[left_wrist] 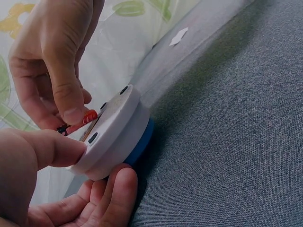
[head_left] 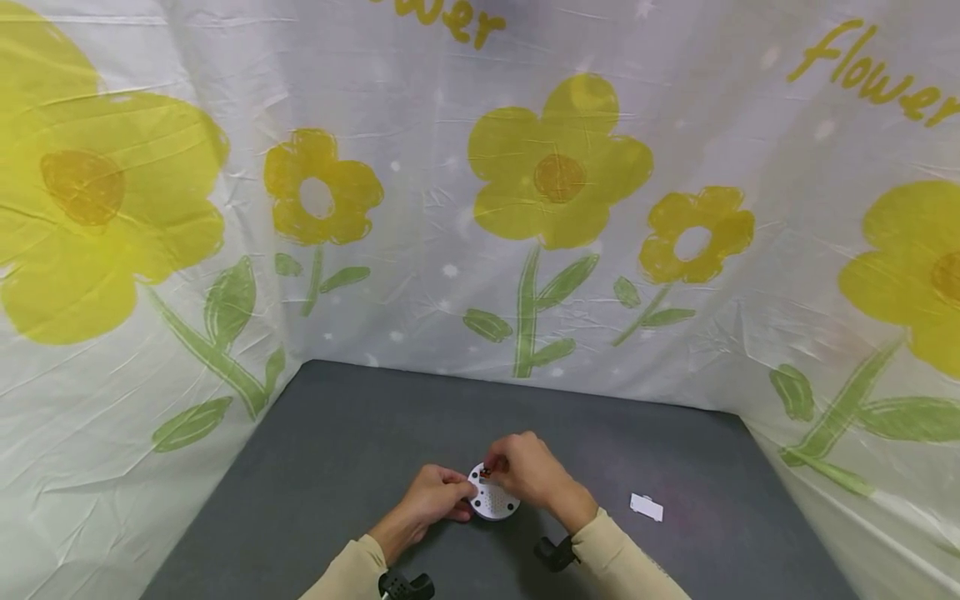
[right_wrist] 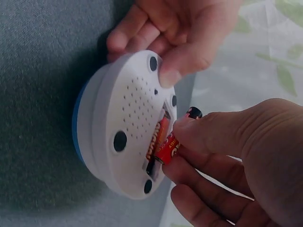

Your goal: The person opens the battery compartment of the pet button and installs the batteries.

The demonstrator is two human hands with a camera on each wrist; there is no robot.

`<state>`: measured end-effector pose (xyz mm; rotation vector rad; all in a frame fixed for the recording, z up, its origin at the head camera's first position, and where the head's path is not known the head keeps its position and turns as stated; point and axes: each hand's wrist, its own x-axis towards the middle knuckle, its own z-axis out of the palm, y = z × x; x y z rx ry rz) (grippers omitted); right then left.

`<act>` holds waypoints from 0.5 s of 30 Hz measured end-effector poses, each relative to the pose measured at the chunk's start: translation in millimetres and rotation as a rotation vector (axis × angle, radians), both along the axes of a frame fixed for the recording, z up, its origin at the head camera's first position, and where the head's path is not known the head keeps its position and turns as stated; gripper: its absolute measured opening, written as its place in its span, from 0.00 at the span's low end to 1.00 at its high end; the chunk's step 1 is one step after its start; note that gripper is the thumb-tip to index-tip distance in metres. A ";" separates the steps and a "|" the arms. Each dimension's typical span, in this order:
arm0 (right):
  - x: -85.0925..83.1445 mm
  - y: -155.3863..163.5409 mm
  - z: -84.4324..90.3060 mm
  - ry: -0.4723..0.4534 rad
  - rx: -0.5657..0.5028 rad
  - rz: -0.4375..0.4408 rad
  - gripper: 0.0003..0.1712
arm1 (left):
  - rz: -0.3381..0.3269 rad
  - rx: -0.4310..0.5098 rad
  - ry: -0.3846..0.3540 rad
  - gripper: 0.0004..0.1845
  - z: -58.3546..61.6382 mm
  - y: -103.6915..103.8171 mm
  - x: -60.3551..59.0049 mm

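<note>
The right hand [head_left: 534, 473] — the nearer — pinches a red battery [right_wrist: 167, 148], long axis oblique to the seated battery [right_wrist: 159, 135] just beside the grip, while the left hand [head_left: 436, 498] holds the white device [right_wrist: 137, 101] by its rim.

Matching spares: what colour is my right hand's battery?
The battery is red and black, clearest in the right wrist view.

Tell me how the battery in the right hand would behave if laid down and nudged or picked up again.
The battery pinched in the right hand would probably roll when nudged, since its body is a cylinder. It is likely stiff, as it looks straight under the pinch. Its smooth-looking wrapper might slip a little in loose fingers.
</note>
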<state>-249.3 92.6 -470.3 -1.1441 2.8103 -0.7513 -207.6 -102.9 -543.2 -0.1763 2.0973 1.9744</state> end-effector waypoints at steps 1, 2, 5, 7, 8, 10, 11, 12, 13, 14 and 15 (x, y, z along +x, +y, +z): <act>0.0 -1.0 -1.3 0.000 -0.001 0.005 0.08 | 0.000 -0.003 -0.001 0.12 0.0 -0.1 0.0; -0.1 -1.9 -2.5 0.000 0.000 0.006 0.08 | -0.001 -0.005 -0.002 0.11 0.0 -0.1 0.0; 0.0 -4.2 -4.2 -0.002 0.007 0.005 0.08 | -0.001 -0.008 -0.002 0.11 0.4 -0.1 0.1; 0.7 -5.6 -4.6 -0.003 0.009 0.004 0.08 | 0.001 -0.012 -0.003 0.11 0.5 0.0 0.1; 1.0 -6.3 -4.7 0.000 0.012 0.003 0.08 | 0.001 -0.014 -0.003 0.11 0.3 -0.1 0.1; 1.2 -7.4 -5.9 0.007 0.016 0.007 0.08 | 0.005 -0.020 -0.007 0.11 0.2 0.0 -0.3; 1.5 -7.7 -6.3 0.010 0.018 0.009 0.08 | 0.006 -0.023 -0.009 0.11 0.0 -0.1 -0.5; 2.0 -8.0 -6.3 0.011 0.020 0.010 0.08 | 0.008 -0.024 -0.010 0.11 -0.1 -0.2 -0.7; 2.4 -8.2 -6.6 0.013 0.022 0.010 0.08 | 0.009 -0.025 -0.012 0.12 -0.3 -0.2 -0.9; 2.4 -8.3 -7.1 0.016 0.026 0.008 0.08 | 0.010 -0.025 -0.011 0.11 -0.7 -0.2 -1.0; 2.6 -8.3 -7.6 0.015 0.028 0.006 0.08 | 0.012 -0.023 -0.010 0.12 -0.7 -0.1 -1.0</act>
